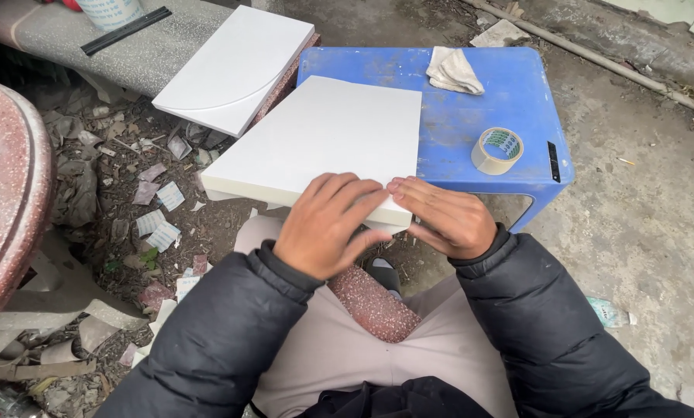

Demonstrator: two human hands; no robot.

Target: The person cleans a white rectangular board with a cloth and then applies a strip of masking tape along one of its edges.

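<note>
A thick white rectangular slab lies half on a blue plastic stool, with its near corner jutting toward me. My left hand lies flat on that near corner, fingers spread and pressing down. From the right, my right hand meets it, its fingertips touching the slab's near edge beside the left fingers. Whether a thin thing lies under the fingers cannot be told. A speckled red stone piece rests between my knees below the slab.
A tape roll and a crumpled grey cloth sit on the stool. A second white slab leans on a grey stone bench at back left. A red speckled round slab stands left. Paper scraps litter the ground.
</note>
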